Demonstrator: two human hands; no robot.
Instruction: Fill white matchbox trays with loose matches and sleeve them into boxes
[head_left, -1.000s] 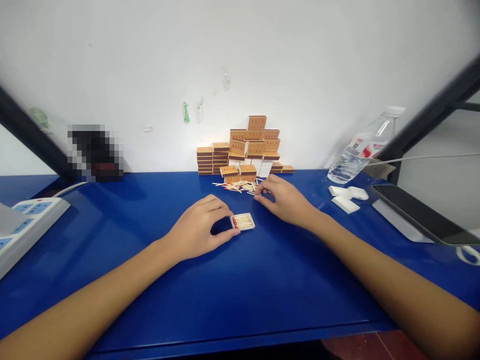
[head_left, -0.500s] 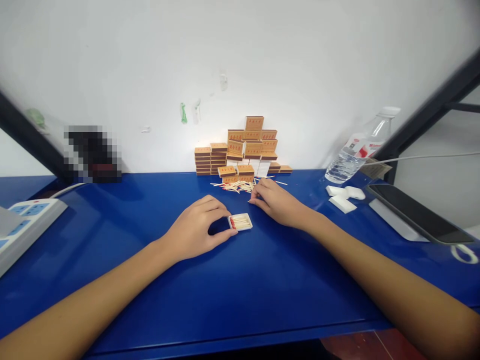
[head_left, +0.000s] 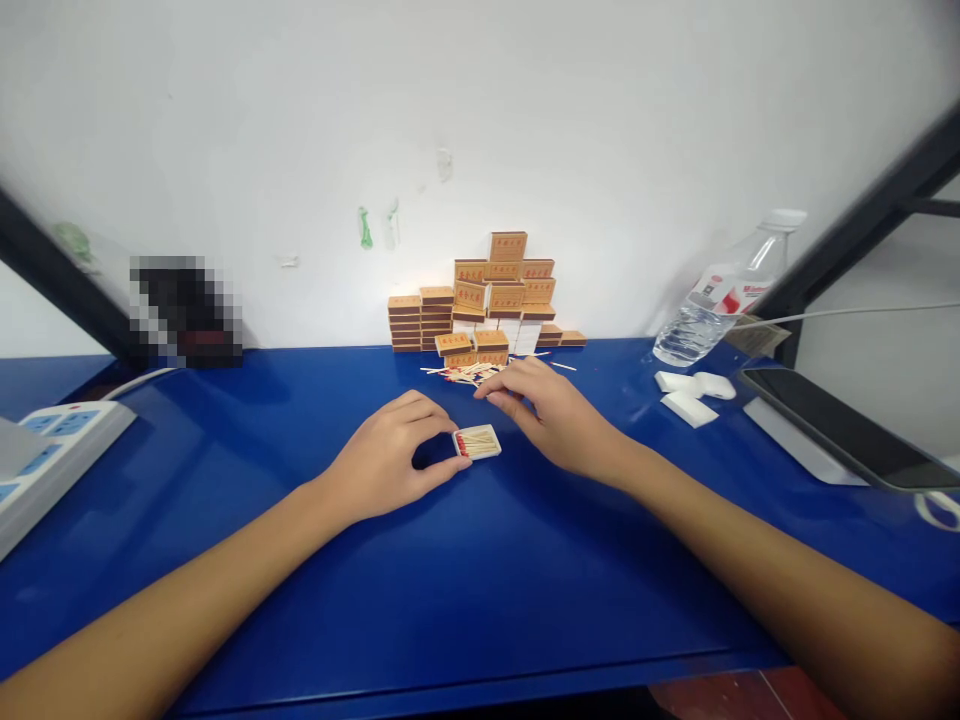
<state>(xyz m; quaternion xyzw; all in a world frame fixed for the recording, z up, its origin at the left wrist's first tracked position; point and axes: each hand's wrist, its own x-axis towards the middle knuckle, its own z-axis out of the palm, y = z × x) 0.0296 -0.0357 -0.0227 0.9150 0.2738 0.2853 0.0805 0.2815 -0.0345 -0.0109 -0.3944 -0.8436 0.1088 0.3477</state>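
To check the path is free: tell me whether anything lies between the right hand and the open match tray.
Nothing visible does. Only bare blue table separates the right hand from the match tray, which the left hand holds. The loose matches lie beyond the right hand, nearer the wall.

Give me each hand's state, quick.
Left hand: fingers shut on the matchbox tray, steadying it on the table.
Right hand: fingers curled beside the loose matches; whether it holds one cannot be told.
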